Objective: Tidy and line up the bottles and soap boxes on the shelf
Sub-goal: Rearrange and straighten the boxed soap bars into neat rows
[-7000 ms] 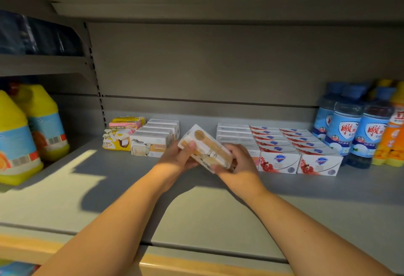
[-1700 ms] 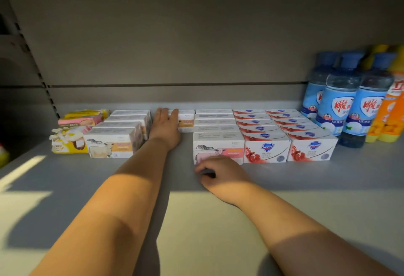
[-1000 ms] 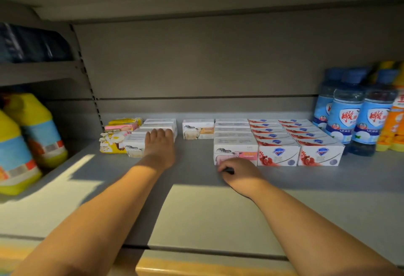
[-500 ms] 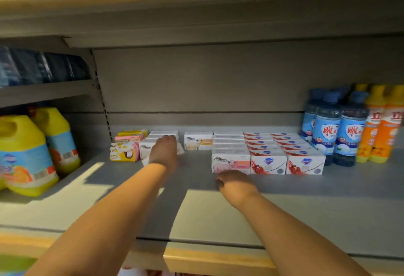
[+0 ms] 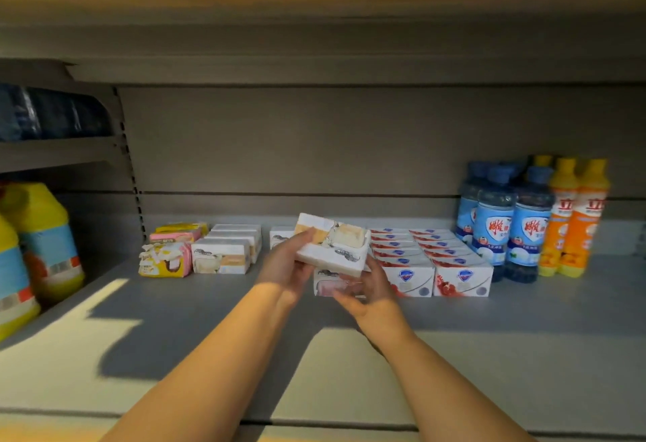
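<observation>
With the left hand now off the left stack and the right hand off the shelf, one soap box hangs tilted before the pink-labelled row, ready for placing: left fingers pinch its left end, right fingers meet its underside, curl unreadable.

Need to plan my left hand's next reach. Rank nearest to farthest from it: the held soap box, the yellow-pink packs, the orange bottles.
1. soap box, held in the left hand itself.
2. yellow-pink packs, to its left.
3. orange bottles, far right.
</observation>
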`<move>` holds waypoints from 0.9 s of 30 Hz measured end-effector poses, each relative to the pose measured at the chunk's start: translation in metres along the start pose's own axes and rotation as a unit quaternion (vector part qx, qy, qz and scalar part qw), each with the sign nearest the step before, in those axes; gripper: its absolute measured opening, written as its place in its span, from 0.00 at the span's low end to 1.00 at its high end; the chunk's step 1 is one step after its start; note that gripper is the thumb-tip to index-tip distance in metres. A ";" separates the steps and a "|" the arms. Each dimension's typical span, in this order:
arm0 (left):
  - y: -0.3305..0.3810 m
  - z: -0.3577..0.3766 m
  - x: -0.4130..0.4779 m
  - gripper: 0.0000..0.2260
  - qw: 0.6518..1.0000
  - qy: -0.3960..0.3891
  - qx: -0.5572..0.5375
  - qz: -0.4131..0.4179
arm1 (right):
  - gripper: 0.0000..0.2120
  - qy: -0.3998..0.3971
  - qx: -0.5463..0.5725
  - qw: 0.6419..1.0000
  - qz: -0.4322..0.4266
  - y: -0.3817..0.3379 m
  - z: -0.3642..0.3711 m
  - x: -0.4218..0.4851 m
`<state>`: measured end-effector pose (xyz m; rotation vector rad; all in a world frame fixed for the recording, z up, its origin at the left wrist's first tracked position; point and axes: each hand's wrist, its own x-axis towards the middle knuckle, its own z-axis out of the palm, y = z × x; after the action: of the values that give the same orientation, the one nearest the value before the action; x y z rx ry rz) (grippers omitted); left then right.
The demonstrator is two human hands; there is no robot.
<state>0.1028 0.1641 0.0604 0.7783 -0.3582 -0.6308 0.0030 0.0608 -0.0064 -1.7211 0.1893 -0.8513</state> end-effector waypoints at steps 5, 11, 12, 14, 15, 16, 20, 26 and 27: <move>-0.018 -0.019 0.007 0.15 0.997 -0.026 0.064 -0.023 | 0.16 0.051 0.062 0.997 0.008 -0.005 -0.007 0.011; -0.019 -0.018 0.003 0.18 0.950 -0.104 0.288 -0.065 | 0.09 0.186 0.150 0.970 0.030 -0.014 -0.015 0.020; -0.023 -0.017 0.000 0.17 0.933 -0.119 0.332 -0.073 | 0.09 0.196 0.154 0.968 0.044 -0.014 -0.018 0.021; -0.030 -0.016 -0.006 0.16 0.902 -0.167 0.386 -0.096 | 0.08 0.189 0.155 0.967 0.071 -0.013 -0.022 0.021; -0.032 -0.015 -0.009 0.15 0.893 -0.189 0.397 -0.099 | 0.06 0.180 0.149 0.968 0.087 -0.014 -0.023 0.020; -0.033 -0.014 -0.010 0.15 0.891 -0.197 0.399 -0.092 | 0.05 0.172 0.148 0.969 0.100 -0.014 -0.023 0.019; -0.035 -0.011 -0.008 0.16 0.941 -0.112 0.318 -0.008 | 0.06 0.116 0.125 0.981 0.094 -0.014 -0.016 0.015; -0.027 -0.010 -0.006 0.15 0.965 -0.033 0.255 0.050 | 0.10 0.004 0.092 0.984 0.156 -0.016 -0.002 0.012; -0.026 -0.010 -0.005 0.15 0.966 -0.025 0.253 0.049 | 0.09 0.023 0.107 0.981 0.160 -0.016 -0.003 0.013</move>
<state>0.0939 0.1588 0.0341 1.2250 -0.6142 -0.4695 0.0062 0.0566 0.0138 -1.4216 0.3811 -0.6475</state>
